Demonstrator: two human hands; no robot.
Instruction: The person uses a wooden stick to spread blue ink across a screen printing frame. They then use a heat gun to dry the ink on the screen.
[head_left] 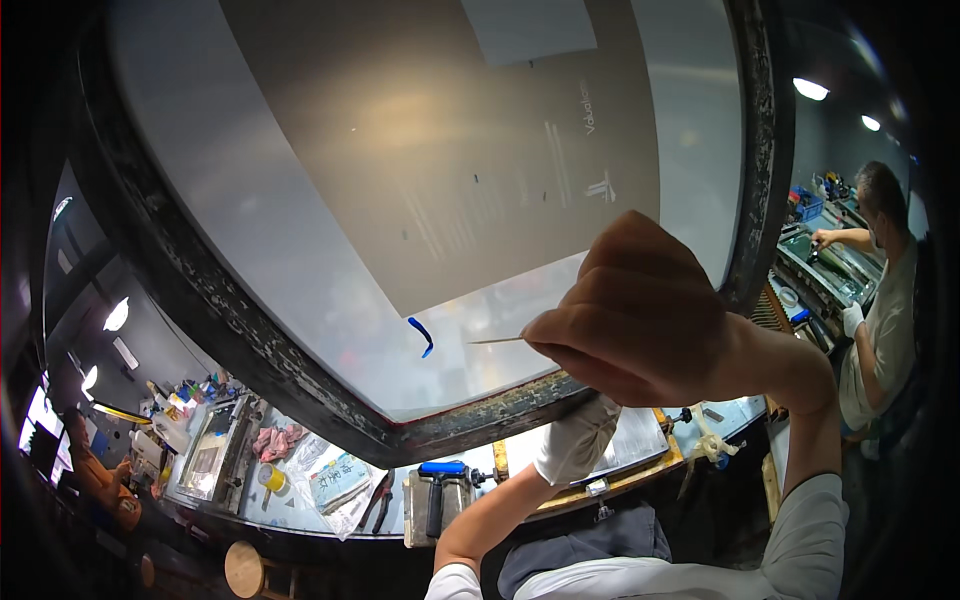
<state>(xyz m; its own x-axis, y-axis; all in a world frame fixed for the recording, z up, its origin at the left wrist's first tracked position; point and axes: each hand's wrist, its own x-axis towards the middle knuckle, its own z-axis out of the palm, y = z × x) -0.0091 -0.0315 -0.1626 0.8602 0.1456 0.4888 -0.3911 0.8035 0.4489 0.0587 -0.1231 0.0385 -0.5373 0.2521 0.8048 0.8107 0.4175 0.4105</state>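
A large screen-printing frame [290, 335] with dark, worn edges stands tilted up before me. Its mesh carries a brown-grey rectangle [400, 150] with pale lettering, line marks and small dark specks. A lighter patch [530, 30] shows at the top. Below the rectangle's lower corner is a short curved blue streak [421, 338]. My right hand [640, 310] is closed, pinching a thin pointed stick [496, 341] whose tip points left toward the streak. My left hand [580, 440], in a white glove, is at the frame's lower edge; its fingers are hidden behind the frame.
Under the frame, a workbench holds a blue-and-black handled tool [441, 475], a yellow-labelled container [271, 477], a pink cloth [279, 441] and plastic-wrapped packets [340, 482]. A co-worker [880, 300] works at right, another person [100, 470] at far left. A round wooden stool [245, 570] stands below.
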